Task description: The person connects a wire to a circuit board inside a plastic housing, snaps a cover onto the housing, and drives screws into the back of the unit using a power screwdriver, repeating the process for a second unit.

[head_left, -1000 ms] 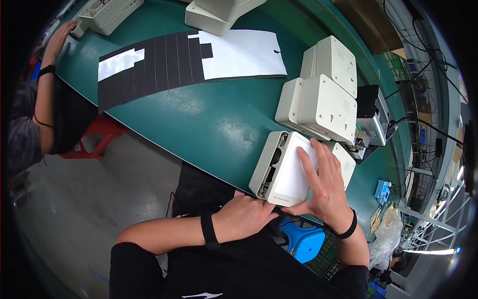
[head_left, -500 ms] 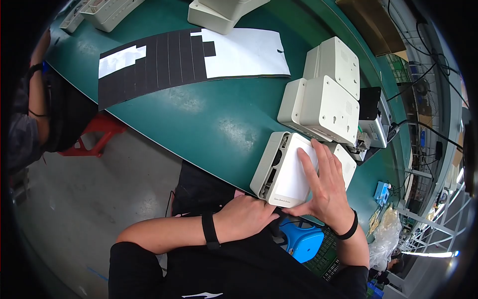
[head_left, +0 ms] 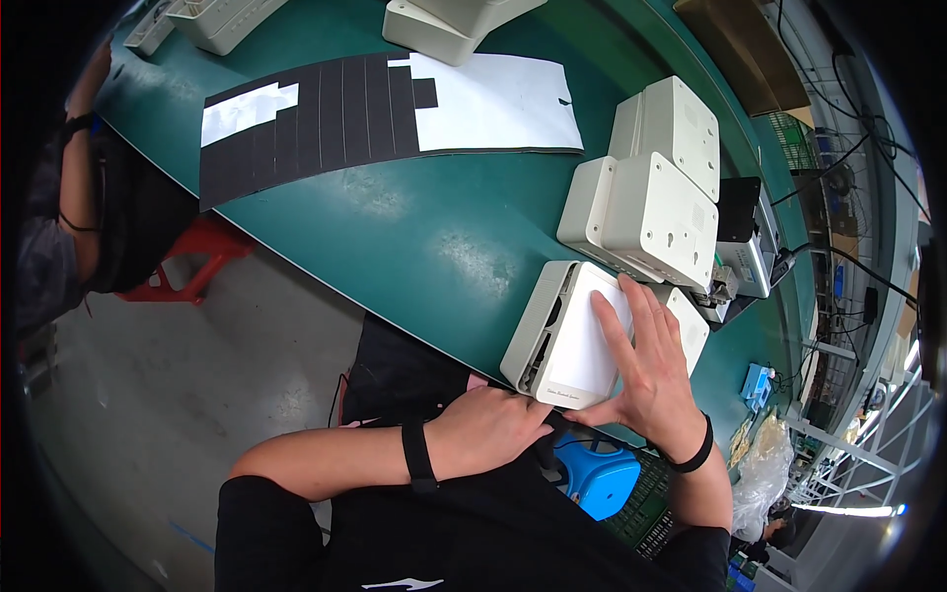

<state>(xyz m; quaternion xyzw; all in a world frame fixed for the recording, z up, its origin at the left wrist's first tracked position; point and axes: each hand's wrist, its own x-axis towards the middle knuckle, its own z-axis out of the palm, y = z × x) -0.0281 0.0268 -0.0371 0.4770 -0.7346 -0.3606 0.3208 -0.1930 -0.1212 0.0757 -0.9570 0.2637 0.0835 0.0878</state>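
Observation:
A white plastic box-shaped device [head_left: 589,350] stands at the near edge of the green table, its pale front panel facing up toward me. Along its left side a dark gap runs between the front cover and the back housing [head_left: 536,321], with dark parts inside. My right hand [head_left: 646,370] spans the front panel, fingers over the far right part and thumb at the near edge, gripping it. At the near left corner, my left hand [head_left: 493,426] holds the device with curled fingers; some fingertips are hidden beneath it.
Several white housings [head_left: 661,212] are stacked beyond the device on the right, and others [head_left: 434,32] lie at the far edge. A black and white sheet [head_left: 365,118] covers part of the green table [head_left: 395,237]. At left sits another person [head_left: 74,217] near a red stool [head_left: 202,259].
The gap along the device's left side looks narrower, the cover lying closer to the back housing. Both hands keep nearly the same places; the whole view has shifted slightly.

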